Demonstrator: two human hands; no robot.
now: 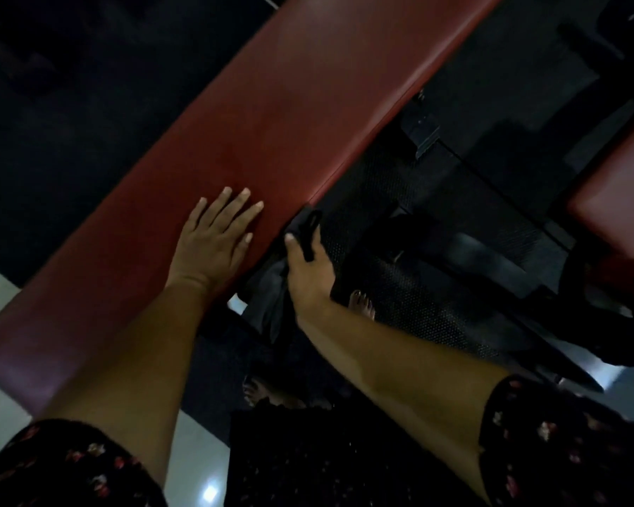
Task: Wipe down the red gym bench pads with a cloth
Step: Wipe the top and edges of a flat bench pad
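Observation:
A long red bench pad (290, 115) runs diagonally from the lower left to the upper right. My left hand (213, 239) lies flat on its top with fingers straight and spread. My right hand (306, 267) grips a dark cloth (271, 298) against the pad's right side edge, thumb on top; the cloth hangs down below the hand. A second red pad (615, 199) shows at the right edge of the view.
Black bench frame parts (425, 129) and a dark perforated rubber mat (410, 287) lie under and right of the pad. My bare feet (361, 303) stand on the mat. Pale floor tiles (194, 462) show at the lower left.

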